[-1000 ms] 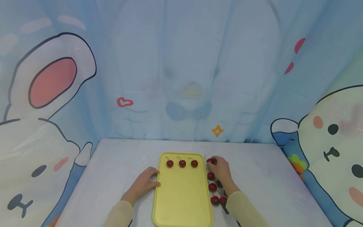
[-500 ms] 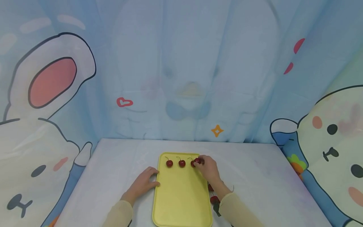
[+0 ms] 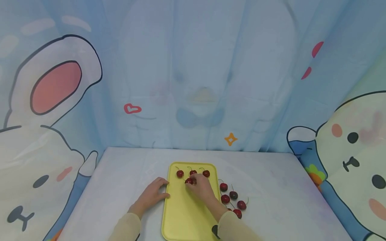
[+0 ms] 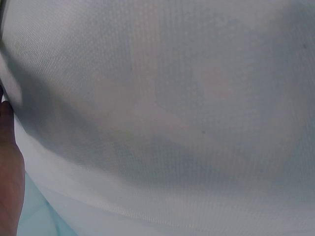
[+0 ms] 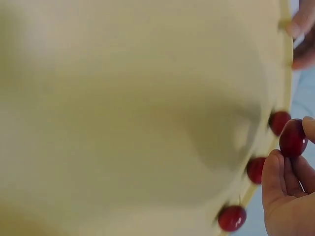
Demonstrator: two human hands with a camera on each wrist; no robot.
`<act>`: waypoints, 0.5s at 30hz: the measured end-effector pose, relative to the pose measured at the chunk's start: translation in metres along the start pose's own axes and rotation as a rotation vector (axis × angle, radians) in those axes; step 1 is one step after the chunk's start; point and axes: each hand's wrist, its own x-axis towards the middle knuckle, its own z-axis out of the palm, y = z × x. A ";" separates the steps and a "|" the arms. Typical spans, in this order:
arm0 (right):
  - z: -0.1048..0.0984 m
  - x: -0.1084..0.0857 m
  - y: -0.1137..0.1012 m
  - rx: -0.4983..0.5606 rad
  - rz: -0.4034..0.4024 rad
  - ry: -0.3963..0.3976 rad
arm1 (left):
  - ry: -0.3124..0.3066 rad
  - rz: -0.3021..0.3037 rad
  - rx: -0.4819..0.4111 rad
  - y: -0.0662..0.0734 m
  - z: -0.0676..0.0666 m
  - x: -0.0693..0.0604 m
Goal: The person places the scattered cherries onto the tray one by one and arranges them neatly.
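Observation:
A yellow tray [image 3: 188, 214] lies on the table, with three cherries in a row near its far edge, the left one [image 3: 180, 173] and the right one [image 3: 206, 173] in plain sight. Over the tray, just nearer than that row, my right hand [image 3: 202, 189] pinches a cherry [image 3: 188, 181] between thumb and fingers. The right wrist view shows this held cherry [image 5: 293, 138] at the fingertips of my right hand [image 5: 290, 196]. My left hand [image 3: 152, 194] touches the tray's left rim with its fingertips and thumb; part of it [image 4: 10, 182] shows at the left wrist view's edge.
Several loose cherries [image 3: 233, 195] with stems lie on the white table [image 3: 271, 187] just right of the tray. Behind the table hangs a light blue curtain [image 3: 202, 67] with cartoon figures.
My right hand has carried a cherry from beside the tray's far right corner leftward over the tray, then a little nearer. The left hand has stayed on the rim.

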 end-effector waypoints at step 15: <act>0.033 -0.004 -0.013 0.007 0.002 -0.017 | -0.003 -0.007 0.015 -0.002 0.000 0.001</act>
